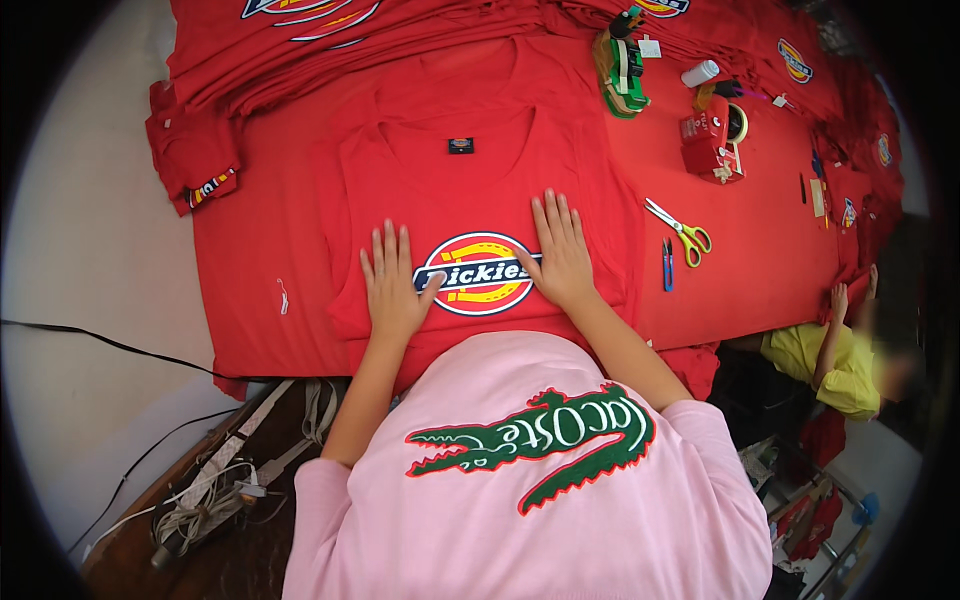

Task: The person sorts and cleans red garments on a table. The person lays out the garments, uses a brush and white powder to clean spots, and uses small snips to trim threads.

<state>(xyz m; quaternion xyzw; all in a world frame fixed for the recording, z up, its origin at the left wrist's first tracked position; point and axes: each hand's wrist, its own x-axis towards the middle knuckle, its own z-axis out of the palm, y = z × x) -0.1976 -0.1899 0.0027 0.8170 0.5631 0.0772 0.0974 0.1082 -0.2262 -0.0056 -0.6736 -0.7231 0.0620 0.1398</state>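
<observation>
Head view: I have both grips palm-down on the red shirt (440, 190), which lies flat, print up, mid-table (740, 230), neckline pointing away from the body. Left grip (393, 293) is spread, thumb over the left end of the emblem (478, 273); right grip (563, 262) mirrors it, fingers closer together, thumb out. Neither pinches anything. My read: flat palms either side keep the fabric smooth. Scissors (684, 230) and blue snips (668, 268) sit off the shirt's right side, probably for easy right-hand reach. Green tape dispenser (622, 75) stands farther off, likely to leave working room.
</observation>
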